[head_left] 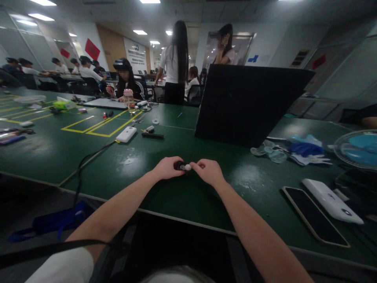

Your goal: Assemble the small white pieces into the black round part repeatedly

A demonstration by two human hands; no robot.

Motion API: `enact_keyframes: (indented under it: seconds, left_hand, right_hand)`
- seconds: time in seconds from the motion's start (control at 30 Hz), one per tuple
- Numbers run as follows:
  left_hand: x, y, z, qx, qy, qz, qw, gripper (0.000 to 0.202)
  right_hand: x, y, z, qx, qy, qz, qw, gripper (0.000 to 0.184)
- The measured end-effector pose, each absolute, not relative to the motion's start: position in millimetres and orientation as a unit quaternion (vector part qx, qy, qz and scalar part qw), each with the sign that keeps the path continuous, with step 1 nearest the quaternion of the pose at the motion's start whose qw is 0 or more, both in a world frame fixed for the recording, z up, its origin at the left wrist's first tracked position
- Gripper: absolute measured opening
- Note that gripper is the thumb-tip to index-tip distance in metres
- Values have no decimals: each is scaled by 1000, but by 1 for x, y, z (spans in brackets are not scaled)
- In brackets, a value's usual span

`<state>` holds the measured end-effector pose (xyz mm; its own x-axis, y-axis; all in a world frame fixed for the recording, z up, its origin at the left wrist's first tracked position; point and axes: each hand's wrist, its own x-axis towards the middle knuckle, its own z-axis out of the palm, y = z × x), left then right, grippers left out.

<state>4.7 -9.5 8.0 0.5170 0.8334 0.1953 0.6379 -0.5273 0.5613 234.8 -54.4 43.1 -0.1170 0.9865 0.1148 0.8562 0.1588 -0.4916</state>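
My left hand [169,168] grips a small black object [179,165] with a round greyish part on its right side, a little above the green table [165,192]. At its right edge sits a small white rounded piece [187,167]. My right hand [208,169] is closed in a pinch, with thumb and forefinger at that white piece. Whether the white piece is joined to the black object I cannot tell. The exact kind of both is too small to make out.
A large black panel [247,106] stands beyond my right hand. Nearby lie a white power bank [126,134] and a dark bar [152,135]. To the right are a phone [315,215], another white device [332,200], gloves [308,149] and a fan [361,147]. People work behind.
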Motion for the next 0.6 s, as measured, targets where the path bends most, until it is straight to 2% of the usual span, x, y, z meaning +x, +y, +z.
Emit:
enact_keyframes:
  seconds: [0.1,0.2,0.27,0.4,0.6]
  left_hand:
    - [4,-10,10,844,440,219,215,50]
    - [4,-11,11,845,439,215,218,50]
    - [3,-12,12,845,437,216,218,50]
    - [1,-12,14,848,433,212,220,49]
    - [0,-12,18,846,436,203,231,52]
  right_hand:
    - [250,-45,40,-699,-667,215,146,62]
    - [261,-38,36,-720,-651,230,64,47]
    - [262,-36,35,-722,-654,211,77,40]
    - [252,-41,37,-714,-667,181,117,40]
    - [246,-43,35,-708,-670,208,84,37]
